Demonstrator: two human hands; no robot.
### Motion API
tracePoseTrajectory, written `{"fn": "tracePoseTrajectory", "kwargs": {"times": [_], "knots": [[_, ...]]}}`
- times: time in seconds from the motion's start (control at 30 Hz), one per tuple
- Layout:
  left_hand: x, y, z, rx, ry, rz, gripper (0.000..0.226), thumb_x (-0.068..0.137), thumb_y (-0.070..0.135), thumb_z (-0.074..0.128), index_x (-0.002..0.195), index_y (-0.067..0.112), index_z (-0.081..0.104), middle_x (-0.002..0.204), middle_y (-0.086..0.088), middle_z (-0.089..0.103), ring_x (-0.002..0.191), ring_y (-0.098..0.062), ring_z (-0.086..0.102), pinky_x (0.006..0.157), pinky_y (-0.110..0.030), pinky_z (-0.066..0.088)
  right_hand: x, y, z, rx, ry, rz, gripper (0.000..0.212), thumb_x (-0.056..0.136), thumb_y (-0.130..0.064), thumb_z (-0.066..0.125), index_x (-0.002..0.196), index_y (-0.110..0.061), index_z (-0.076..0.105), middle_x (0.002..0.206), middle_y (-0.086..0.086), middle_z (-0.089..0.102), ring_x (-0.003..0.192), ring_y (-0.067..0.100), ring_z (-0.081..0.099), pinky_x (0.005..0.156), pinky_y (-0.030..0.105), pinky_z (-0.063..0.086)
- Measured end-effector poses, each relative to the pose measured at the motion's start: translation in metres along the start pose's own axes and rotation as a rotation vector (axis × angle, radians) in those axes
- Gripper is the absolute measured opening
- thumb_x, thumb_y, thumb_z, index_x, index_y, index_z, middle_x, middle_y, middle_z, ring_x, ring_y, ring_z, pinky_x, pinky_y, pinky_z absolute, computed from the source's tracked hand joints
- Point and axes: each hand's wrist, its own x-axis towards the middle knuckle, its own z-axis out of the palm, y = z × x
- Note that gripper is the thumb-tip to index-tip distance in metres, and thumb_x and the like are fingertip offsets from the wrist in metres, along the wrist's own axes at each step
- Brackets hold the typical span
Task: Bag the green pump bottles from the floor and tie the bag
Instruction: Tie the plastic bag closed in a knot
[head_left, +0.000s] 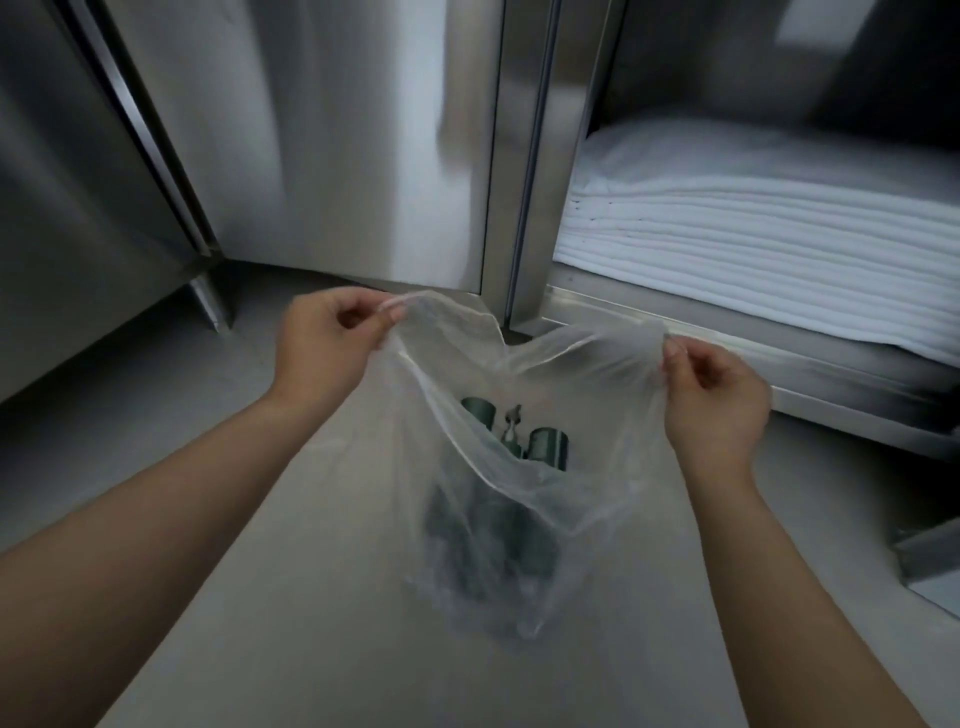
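Observation:
A clear plastic bag (524, 358) hangs in front of me above the grey floor, its mouth stretched wide. My left hand (332, 343) pinches the bag's left top corner. My right hand (714, 395) pinches the right top corner. Inside the bag lie green pump bottles (545, 447); two dark green cylinders and a pump head show through the opening, and more green shapes blur through the plastic lower down.
Stainless steel cabinets (322, 145) stand ahead and to the left, one on a short metal leg (210, 306). To the right, an open steel shelf (727, 343) holds a stack of folded white towels (769, 234). Grey floor (156, 395) lies below.

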Motion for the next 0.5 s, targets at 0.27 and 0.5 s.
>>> {"fn": "tracePoseTrajectory", "kwargs": {"times": [0.27,0.5], "knots": [[-0.055,-0.041,0.011,-0.038,-0.235,-0.131,0.022,0.076,0.012,0.073,0.075,0.034,0.070,0.061,0.010,0.068,0.057,-0.001,0.056,0.057,-0.014,0.050,-0.050,0.033,-0.008,-0.079,-0.201,0.144,0.008,0.083,-0.015,0.067,0.087,-0.021,0.071,0.065,-0.017,0.065,0.054,-0.003,0.059,0.056,0.005,0.044],[-0.061,-0.035,0.004,-0.140,-0.119,-0.118,0.017,0.074,0.012,0.073,0.074,0.028,0.070,0.060,0.013,0.069,0.056,-0.002,0.058,0.057,-0.012,0.051,-0.057,0.009,-0.030,-0.194,-0.167,0.042,0.006,0.080,-0.025,0.069,0.080,-0.031,0.068,0.072,-0.014,0.067,0.071,0.004,0.064,0.059,0.003,0.044]]}}
